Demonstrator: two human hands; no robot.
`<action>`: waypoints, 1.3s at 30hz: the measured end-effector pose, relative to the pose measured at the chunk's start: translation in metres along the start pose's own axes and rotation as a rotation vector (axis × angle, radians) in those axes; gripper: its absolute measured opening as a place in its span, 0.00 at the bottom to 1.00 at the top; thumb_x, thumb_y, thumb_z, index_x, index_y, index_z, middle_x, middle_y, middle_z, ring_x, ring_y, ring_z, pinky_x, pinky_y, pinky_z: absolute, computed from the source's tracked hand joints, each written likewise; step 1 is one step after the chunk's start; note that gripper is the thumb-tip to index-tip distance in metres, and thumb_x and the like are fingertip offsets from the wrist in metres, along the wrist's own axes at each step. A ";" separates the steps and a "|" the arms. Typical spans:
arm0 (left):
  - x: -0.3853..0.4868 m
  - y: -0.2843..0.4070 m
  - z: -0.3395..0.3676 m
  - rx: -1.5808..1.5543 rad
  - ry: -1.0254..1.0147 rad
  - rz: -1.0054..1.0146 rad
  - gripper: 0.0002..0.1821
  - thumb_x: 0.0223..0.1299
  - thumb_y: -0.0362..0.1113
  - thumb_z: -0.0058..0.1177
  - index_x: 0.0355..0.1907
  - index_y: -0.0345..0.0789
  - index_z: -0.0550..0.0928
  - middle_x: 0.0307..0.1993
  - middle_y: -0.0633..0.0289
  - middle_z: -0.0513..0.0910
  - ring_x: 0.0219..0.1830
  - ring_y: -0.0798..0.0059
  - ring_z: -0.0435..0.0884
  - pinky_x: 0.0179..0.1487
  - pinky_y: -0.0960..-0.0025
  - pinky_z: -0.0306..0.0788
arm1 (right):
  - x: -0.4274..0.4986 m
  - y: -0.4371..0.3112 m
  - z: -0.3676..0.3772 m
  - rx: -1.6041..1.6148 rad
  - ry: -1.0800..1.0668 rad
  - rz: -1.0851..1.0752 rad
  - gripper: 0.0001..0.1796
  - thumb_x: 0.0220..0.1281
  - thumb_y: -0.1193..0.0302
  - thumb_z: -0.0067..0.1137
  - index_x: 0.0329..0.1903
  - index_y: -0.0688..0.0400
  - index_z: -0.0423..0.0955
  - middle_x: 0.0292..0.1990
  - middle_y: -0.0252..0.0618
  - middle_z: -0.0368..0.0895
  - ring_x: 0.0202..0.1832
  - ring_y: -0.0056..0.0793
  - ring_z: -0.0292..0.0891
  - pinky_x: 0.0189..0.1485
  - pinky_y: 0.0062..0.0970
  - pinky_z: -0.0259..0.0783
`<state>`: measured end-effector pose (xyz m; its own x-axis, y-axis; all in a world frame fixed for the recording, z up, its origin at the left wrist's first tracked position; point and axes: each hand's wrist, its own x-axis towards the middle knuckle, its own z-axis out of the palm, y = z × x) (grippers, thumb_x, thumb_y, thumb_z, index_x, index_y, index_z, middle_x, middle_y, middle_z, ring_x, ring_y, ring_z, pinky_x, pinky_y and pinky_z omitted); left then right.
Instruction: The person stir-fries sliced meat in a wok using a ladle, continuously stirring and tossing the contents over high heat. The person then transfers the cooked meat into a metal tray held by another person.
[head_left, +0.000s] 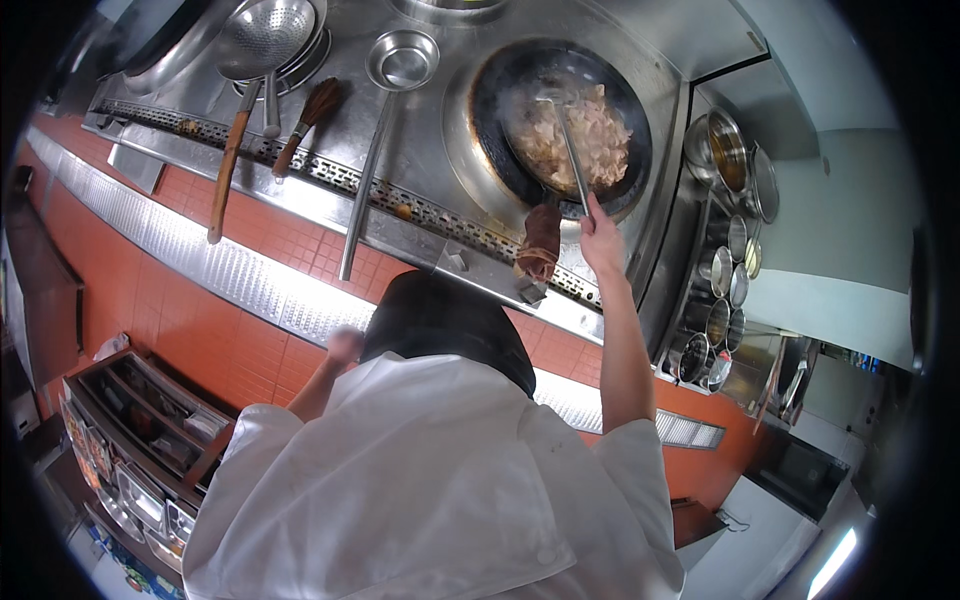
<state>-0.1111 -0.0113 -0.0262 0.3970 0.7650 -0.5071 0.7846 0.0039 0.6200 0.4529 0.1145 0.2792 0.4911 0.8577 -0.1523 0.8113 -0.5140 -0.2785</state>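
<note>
A metal wok spatula (571, 154) is held by its handle in my right hand (602, 238), with its blade among pale sliced meat (592, 139) in a black wok (517, 146). Light steam or smoke hangs over the meat. The wok sits on a round burner of the steel range, its cloth-wrapped handle (541, 234) pointing towards me, just left of my right hand and not held. My left hand (346, 344) hangs low beside my dark apron, away from the range. It is blurred, and whether its fingers are closed cannot be told.
Left of the wok a long-handled steel ladle (403, 61), a wooden-handled brush (306, 124) and perforated strainers (266, 37) lie on the range. A slotted drain (390, 196) runs along its front. Several metal seasoning pots (718, 322) and a steel bowl (727, 154) stand at the right.
</note>
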 end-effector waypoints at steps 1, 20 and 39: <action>-0.005 0.003 -0.003 -0.173 -0.037 -0.125 0.13 0.64 0.41 0.51 0.29 0.36 0.83 0.28 0.58 0.81 0.33 0.66 0.80 0.40 0.62 0.75 | -0.006 0.002 -0.007 -0.081 -0.023 0.022 0.28 0.72 0.60 0.49 0.74 0.33 0.65 0.45 0.52 0.86 0.44 0.61 0.82 0.48 0.54 0.77; -0.035 0.062 -0.002 -0.579 0.073 -0.377 0.19 0.67 0.43 0.52 0.37 0.27 0.86 0.29 0.53 0.85 0.32 0.70 0.82 0.40 0.64 0.74 | 0.032 0.046 -0.083 0.094 0.028 0.052 0.28 0.77 0.59 0.46 0.76 0.40 0.62 0.41 0.49 0.85 0.39 0.45 0.83 0.46 0.45 0.76; -0.058 0.015 0.148 -0.829 0.253 -0.532 0.18 0.68 0.37 0.57 0.53 0.25 0.83 0.47 0.57 0.86 0.47 0.71 0.82 0.54 0.70 0.75 | 0.010 0.144 -0.092 1.768 -0.803 0.654 0.17 0.83 0.55 0.40 0.65 0.42 0.68 0.22 0.21 0.57 0.16 0.08 0.51 0.13 0.13 0.48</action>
<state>-0.0517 -0.1513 -0.0761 -0.0958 0.6473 -0.7562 0.2144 0.7553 0.6193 0.6039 0.0476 0.3245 -0.1004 0.6560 -0.7481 -0.7582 -0.5372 -0.3694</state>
